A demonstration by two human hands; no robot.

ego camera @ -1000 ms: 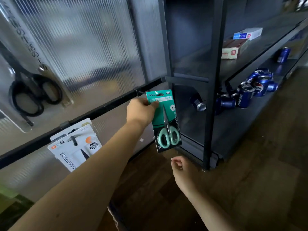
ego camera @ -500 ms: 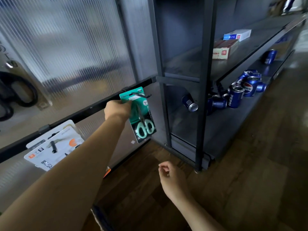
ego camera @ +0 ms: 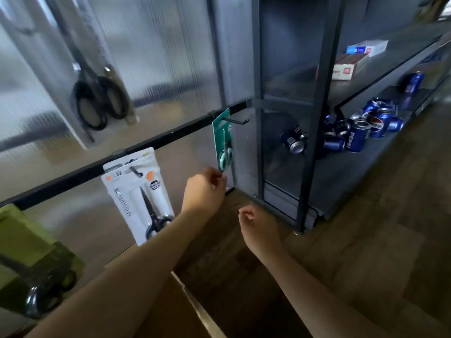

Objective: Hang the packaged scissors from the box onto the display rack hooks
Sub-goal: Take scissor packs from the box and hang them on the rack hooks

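Observation:
A teal pack of mint-handled scissors (ego camera: 224,140) hangs on a black hook (ego camera: 235,121) at the right end of the rack's black rail (ego camera: 73,172). My left hand (ego camera: 203,191) is just below it, and its thumb and forefinger pinch the pack's bottom edge. Lower and to the right, my right hand (ego camera: 256,224) hovers with loosely curled fingers and holds nothing. An open cardboard box (ego camera: 175,311) sits under my left forearm; its contents are hidden.
A white scissors pack (ego camera: 138,191) hangs on the same rail to the left. A clear pack of black scissors (ego camera: 97,103) hangs higher up, and an olive-green pack (ego camera: 29,262) lower left. The dark shelf unit (ego camera: 314,123) to the right holds blue cans (ego camera: 361,132) and small cartons (ego camera: 346,67).
The teal pack went onto the hook and now hangs by itself. My left hand slid from the pack's top down to its bottom edge. The right hand stayed low and empty.

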